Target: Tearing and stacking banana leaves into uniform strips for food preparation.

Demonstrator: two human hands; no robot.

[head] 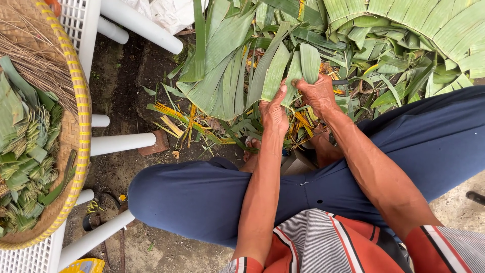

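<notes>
My left hand [273, 112] and my right hand [317, 94] meet in front of me, both gripping a bunch of long green leaf strips [290, 68]. The strips fan upward from my fingers, three broad blades standing out. Beneath them a large heap of cut green leaves [227, 55] lies on the ground, mixed with yellow trimmings [174, 121]. My knees in dark blue trousers [202, 194] spread to either side below my forearms.
A round woven basket [76, 126] at the left holds folded green leaf pieces [25, 151] and dry sticks. It rests on a white plastic frame with tube legs [121, 144]. More broad leaves [429, 25] pile up at top right. Bare soil lies between.
</notes>
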